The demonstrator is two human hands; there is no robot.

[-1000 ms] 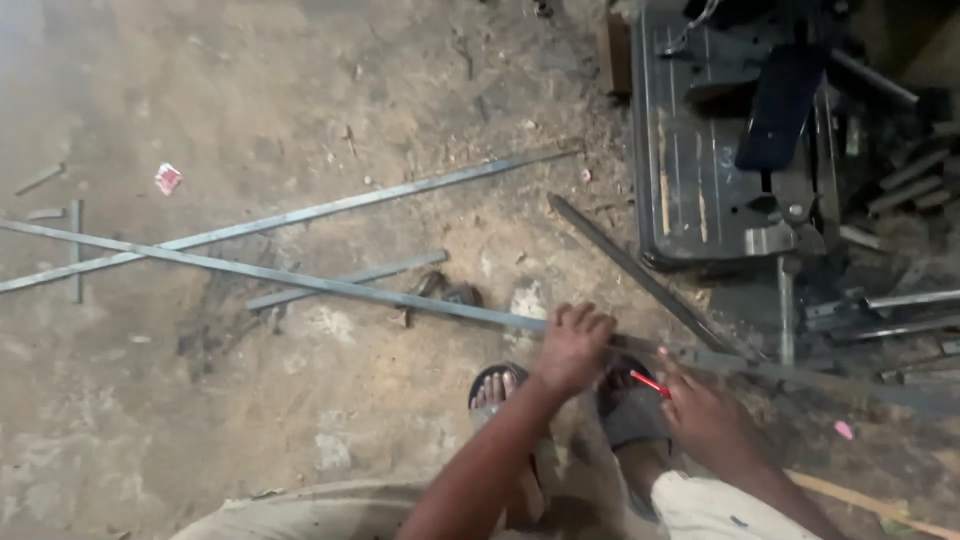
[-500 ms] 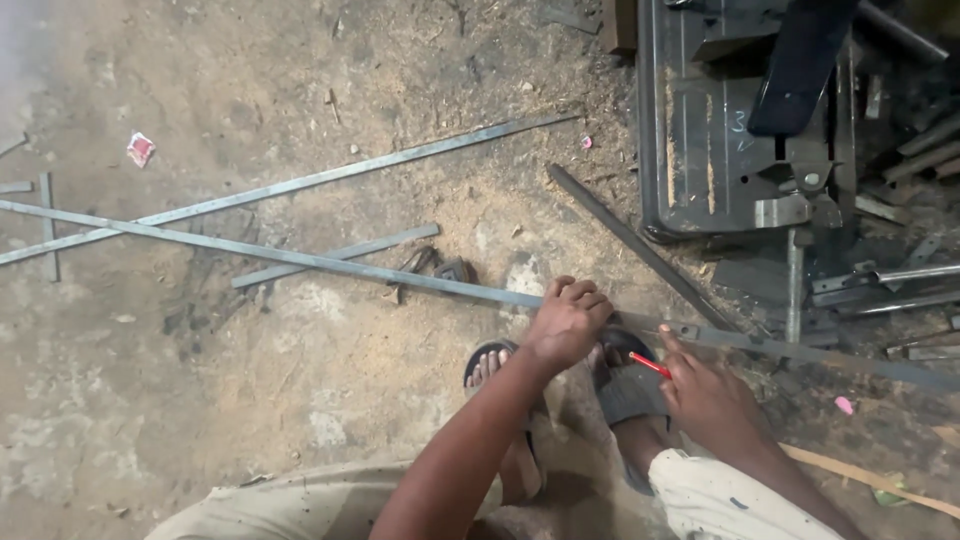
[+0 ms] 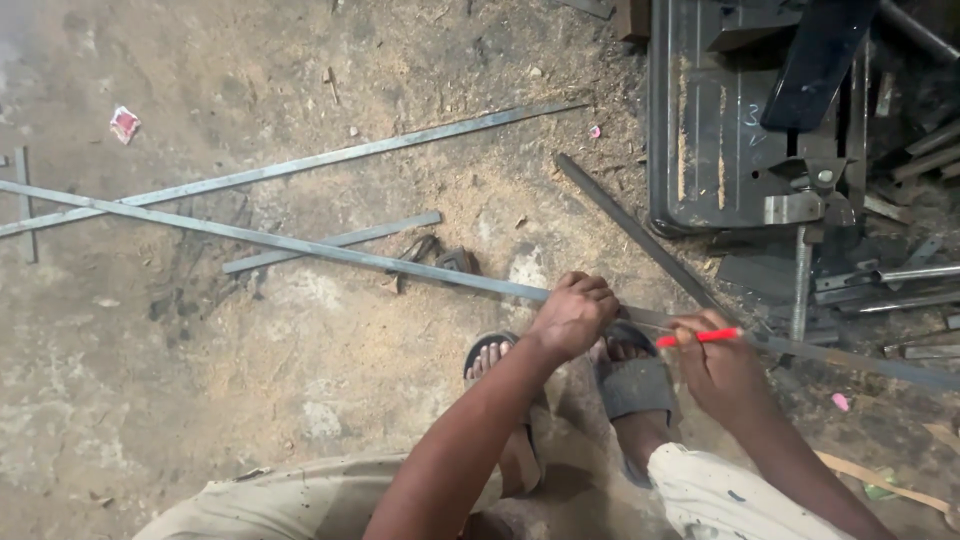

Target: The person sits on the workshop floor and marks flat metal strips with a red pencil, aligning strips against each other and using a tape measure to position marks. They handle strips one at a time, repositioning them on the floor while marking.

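Down on the dusty workshop floor [image 3: 300, 400], a long flat steel strip [image 3: 300, 245] runs from the far left edge across to the right, passing just above the person's two sandalled feet. The left hand [image 3: 572, 315] lies on top of this strip with its fingers curled closed over it, pressing it down near the left sandal [image 3: 490, 352]. The right hand [image 3: 722, 368] sits a little farther along the same strip, fingers pinched around a red pencil [image 3: 700, 337] whose tip points left toward the metal between the two hands. The right sandal [image 3: 635, 385], grey, lies between the hands and just below the strip.

A second long flat strip [image 3: 330, 158] crosses the first near the left edge and angles up toward the upper middle. A shorter flat piece [image 3: 335, 241] lies between them, and a dark angle bar [image 3: 635, 230] slants from the middle down toward the right hand. At upper right stands a dark metal machine base [image 3: 710, 130] with rust streaks, with loose metal offcuts [image 3: 890, 285] piled beside it. A small crumpled red-and-white wrapper [image 3: 124, 123] lies at upper left, well apart from the hands; two small pink scraps [image 3: 840, 401] show on the floor to the right.
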